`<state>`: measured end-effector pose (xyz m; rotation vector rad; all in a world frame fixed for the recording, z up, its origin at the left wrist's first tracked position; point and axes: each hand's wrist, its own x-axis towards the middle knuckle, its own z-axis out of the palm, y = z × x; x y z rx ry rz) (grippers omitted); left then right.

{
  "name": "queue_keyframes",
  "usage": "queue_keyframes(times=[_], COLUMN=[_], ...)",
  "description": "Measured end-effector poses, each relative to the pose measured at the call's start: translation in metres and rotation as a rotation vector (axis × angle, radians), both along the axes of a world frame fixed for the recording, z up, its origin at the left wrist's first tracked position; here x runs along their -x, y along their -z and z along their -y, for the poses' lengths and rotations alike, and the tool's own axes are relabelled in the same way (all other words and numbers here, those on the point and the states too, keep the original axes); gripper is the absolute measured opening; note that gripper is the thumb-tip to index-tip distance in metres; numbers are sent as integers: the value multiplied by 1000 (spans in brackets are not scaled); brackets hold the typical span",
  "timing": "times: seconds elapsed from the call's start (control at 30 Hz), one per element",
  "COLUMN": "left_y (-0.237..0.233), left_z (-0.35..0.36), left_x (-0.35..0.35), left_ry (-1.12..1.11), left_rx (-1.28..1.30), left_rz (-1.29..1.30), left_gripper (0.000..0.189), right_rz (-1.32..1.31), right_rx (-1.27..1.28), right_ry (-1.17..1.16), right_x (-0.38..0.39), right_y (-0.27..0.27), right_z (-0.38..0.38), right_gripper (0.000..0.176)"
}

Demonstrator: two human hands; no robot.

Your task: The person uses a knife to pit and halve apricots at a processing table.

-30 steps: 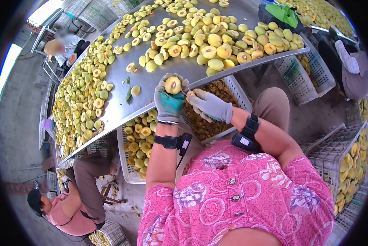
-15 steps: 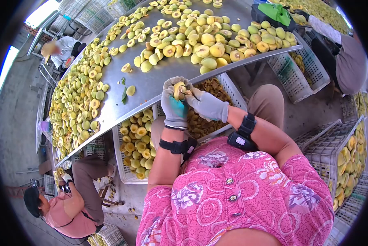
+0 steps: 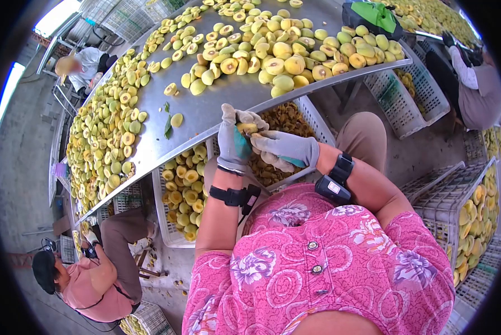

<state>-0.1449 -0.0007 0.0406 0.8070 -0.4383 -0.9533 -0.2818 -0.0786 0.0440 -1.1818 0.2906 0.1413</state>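
My left hand (image 3: 236, 139), in a grey glove with a teal patch, holds a peach half (image 3: 247, 128) just off the table's front edge, its thumb raised. My right hand (image 3: 284, 149), gloved alike, is closed with its fingertips at the fruit; whatever it grips is hidden. Beneath both hands stands a white crate (image 3: 324, 125) with brown pits and scraps (image 3: 288, 118). To its left, another white crate (image 3: 175, 241) contains hollowed yellow peach halves (image 3: 186, 192). Peach halves (image 3: 284, 53), many with brown pit centres, are heaped on the metal table (image 3: 150, 139).
A leaf (image 3: 167, 127) and a lone peach half (image 3: 176, 120) lie on the table. One co-worker (image 3: 91, 279) sits at lower left, others at upper left (image 3: 85, 67) and right (image 3: 479, 95). Stacked crates (image 3: 437, 215) stand at my right. A green bag (image 3: 376, 19) lies on the table's far right.
Both hands have dropped slightly toward me. The left thumb has lifted away from the peach half, and the right hand has turned flatter below it.
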Motion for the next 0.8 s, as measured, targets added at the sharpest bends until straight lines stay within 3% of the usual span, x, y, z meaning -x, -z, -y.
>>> queue_keyframes(times=[0.07,0.13,0.27,0.33,0.37,0.43,0.47,0.6,0.67,0.8], left_y=[3,6,6,1,2,8,10,14,14,16], left_z=[-3,-6,-10,-12,-11,-9,-10,-16,-17,-18], left_x=[-2,-3,-1,8,10,14,13,8,7,7], left_ry=[37,70,118,39,39,-79,-83,18,96,73], left_rx=[-13,-51,-31,-6,-6,-82,-99,-42,-82,-85], left_rz=[18,198,187,-100,-101,47,250,110,302,424], left_gripper=[54,54,54,55,55,55,55,55,56,57], right_rz=[-53,-71,-109,-126,-141,-110,-78,-154,-154,-152], right_rx=[-29,-60,-196,-210,-221,-114,-5,-171,-186,-173], right_ry=[-94,-105,-110,-114,-116,-77,-37,-138,-171,-128], right_x=[1,2,8,7,7,5,6,11,11,11], right_y=[2,5,2,2,2,6,8,8,12,15], right_z=[2,1,-1,0,1,-5,-7,-2,-3,-9], right_gripper=[34,35,36,36,35,35,35,35,35,36])
